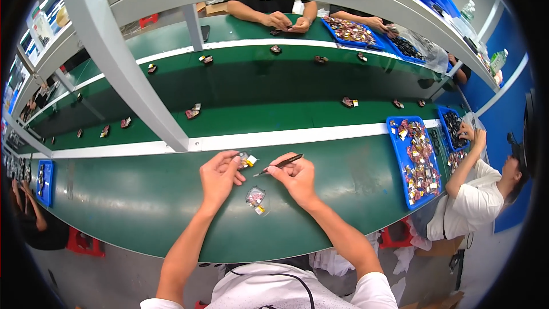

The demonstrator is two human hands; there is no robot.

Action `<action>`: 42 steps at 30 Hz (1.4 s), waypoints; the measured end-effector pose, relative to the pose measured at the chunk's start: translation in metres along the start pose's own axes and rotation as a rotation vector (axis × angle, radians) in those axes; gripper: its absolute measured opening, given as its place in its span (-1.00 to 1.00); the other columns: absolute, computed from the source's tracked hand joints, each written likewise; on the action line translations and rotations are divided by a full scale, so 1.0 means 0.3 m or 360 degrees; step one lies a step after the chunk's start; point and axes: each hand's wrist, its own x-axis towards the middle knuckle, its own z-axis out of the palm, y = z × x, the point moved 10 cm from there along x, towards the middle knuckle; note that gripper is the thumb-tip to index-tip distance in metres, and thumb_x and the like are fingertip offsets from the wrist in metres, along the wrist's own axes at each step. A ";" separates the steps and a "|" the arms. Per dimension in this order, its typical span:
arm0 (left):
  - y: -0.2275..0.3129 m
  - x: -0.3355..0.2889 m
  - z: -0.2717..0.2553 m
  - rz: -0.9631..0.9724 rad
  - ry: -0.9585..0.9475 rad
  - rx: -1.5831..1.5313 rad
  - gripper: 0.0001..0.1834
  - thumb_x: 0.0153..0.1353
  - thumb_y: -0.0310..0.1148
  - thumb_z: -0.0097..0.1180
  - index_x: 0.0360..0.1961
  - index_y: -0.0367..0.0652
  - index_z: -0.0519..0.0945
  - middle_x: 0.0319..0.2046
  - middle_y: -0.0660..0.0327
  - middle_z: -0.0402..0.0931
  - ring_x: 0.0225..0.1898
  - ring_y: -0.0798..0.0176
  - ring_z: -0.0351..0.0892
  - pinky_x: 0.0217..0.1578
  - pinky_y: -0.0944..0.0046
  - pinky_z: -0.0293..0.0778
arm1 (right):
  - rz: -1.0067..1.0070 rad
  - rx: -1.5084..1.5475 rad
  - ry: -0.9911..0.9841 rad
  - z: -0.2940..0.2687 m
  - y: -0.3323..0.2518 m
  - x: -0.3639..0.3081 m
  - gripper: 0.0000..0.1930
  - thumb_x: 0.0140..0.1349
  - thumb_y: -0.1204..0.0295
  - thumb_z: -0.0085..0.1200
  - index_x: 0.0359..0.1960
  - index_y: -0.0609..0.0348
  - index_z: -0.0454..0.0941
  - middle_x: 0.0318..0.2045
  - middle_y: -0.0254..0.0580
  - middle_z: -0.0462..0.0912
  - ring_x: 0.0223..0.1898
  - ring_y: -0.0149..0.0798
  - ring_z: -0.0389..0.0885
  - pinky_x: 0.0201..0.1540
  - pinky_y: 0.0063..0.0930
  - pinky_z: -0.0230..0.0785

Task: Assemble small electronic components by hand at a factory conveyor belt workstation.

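My left hand [218, 177] is closed on a small wired electronic part [249, 161] with a yellow piece and a white tag, pinched at the fingertips just above the green table [137, 200]. Between the thumb and fingers of my right hand [298, 180] is a pair of dark tweezers [289, 161], their tips pointing left toward the left hand. A gap separates the tips from the held part. On the table below and between my hands lies a second small part [255, 196], with pinkish wiring and a yellow and white tag [260, 210].
A blue tray [409, 206] heaped with similar parts stands to the right, near a co-worker [472, 200] in white. Beyond a white rail [257, 137], a green belt [257, 115] carries spaced parts. A grey post [123, 63] rises at left. Other workers' hands [278, 21] show across it.
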 end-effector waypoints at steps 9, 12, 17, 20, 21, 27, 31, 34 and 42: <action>0.043 -0.043 0.063 0.0153 -0.0099 0.0007 -0.77 0.37 -0.53 0.12 0.00 -0.41 0.59 -0.41 0.07 0.67 -0.54 0.34 0.66 -0.58 0.41 0.57 | -0.0136 -0.0093 0.0089 -0.018 -0.098 -0.027 -0.87 0.20 0.64 0.30 -0.24 0.35 0.62 -0.41 -0.29 0.69 -0.54 -0.67 0.44 -0.52 -0.76 0.21; 0.064 -0.055 0.073 0.0221 -0.0119 0.0079 -0.77 0.37 -0.56 0.11 0.00 -0.42 0.59 -0.39 0.07 0.67 -0.52 0.33 0.67 -0.57 0.41 0.58 | -0.0178 -0.0126 0.0116 -0.012 -0.107 -0.030 -0.88 0.19 0.63 0.32 -0.26 0.35 0.64 -0.44 -0.34 0.66 -0.59 -0.70 0.38 -0.56 -0.76 0.14; 0.094 -0.074 0.087 0.0327 -0.0096 0.0116 -0.79 0.34 -0.58 0.14 -0.02 -0.40 0.61 -0.41 0.10 0.67 -0.52 0.37 0.66 -0.57 0.42 0.57 | -0.0212 -0.0290 0.0121 -0.007 -0.114 -0.036 -0.89 0.17 0.62 0.33 -0.28 0.36 0.66 -0.43 -0.34 0.67 -0.61 -0.69 0.37 -0.58 -0.76 0.12; 0.090 -0.075 0.081 0.0349 -0.0083 0.0111 -0.79 0.33 -0.59 0.14 -0.02 -0.40 0.61 -0.41 0.11 0.67 -0.52 0.38 0.66 -0.57 0.43 0.57 | -0.0262 -0.0414 0.0134 -0.007 -0.113 -0.039 -0.89 0.16 0.62 0.34 -0.29 0.36 0.67 -0.44 -0.35 0.67 -0.63 -0.70 0.35 -0.59 -0.76 0.10; 0.088 -0.076 0.084 0.0363 -0.0097 0.0121 -0.79 0.33 -0.58 0.15 -0.02 -0.40 0.60 -0.40 0.11 0.67 -0.51 0.38 0.66 -0.57 0.43 0.57 | -0.0293 -0.0483 0.0148 -0.010 -0.115 -0.041 -0.88 0.16 0.62 0.34 -0.29 0.36 0.68 -0.45 -0.35 0.67 -0.65 -0.70 0.34 -0.60 -0.76 0.09; 0.089 -0.084 0.092 0.0411 -0.0116 0.0179 -0.78 0.33 -0.58 0.16 -0.02 -0.42 0.60 -0.32 0.08 0.67 -0.50 0.36 0.67 -0.56 0.40 0.59 | -0.0294 -0.0543 0.0131 -0.002 -0.117 -0.041 -0.89 0.15 0.63 0.34 -0.30 0.36 0.68 -0.49 -0.38 0.65 -0.65 -0.71 0.32 -0.61 -0.75 0.06; 0.105 -0.091 0.093 0.0492 -0.0090 0.0215 -0.77 0.33 -0.60 0.15 -0.01 -0.43 0.60 -0.40 0.08 0.68 -0.51 0.34 0.68 -0.56 0.41 0.60 | -0.0190 -0.0442 0.0095 0.003 -0.085 -0.033 -0.88 0.16 0.63 0.33 -0.27 0.36 0.66 -0.48 -0.35 0.67 -0.65 -0.71 0.33 -0.61 -0.75 0.08; 0.108 -0.096 0.098 0.0525 -0.0100 0.0223 -0.78 0.32 -0.60 0.15 -0.03 -0.43 0.60 -0.40 0.08 0.67 -0.50 0.33 0.69 -0.56 0.40 0.61 | -0.0042 0.0042 0.0163 -0.008 -0.036 -0.021 -0.85 0.18 0.63 0.31 -0.22 0.36 0.64 -0.45 -0.27 0.71 -0.65 -0.71 0.36 -0.64 -0.74 0.06; 0.116 -0.102 0.098 0.0604 -0.0095 0.0261 -0.78 0.31 -0.62 0.16 -0.03 -0.44 0.60 -0.31 0.07 0.65 -0.48 0.30 0.70 -0.56 0.40 0.63 | 0.0257 0.0196 0.0049 0.012 -0.019 -0.020 -0.86 0.23 0.59 0.27 -0.20 0.33 0.63 -0.36 -0.08 0.76 -0.53 -0.60 0.56 -0.59 -0.77 0.20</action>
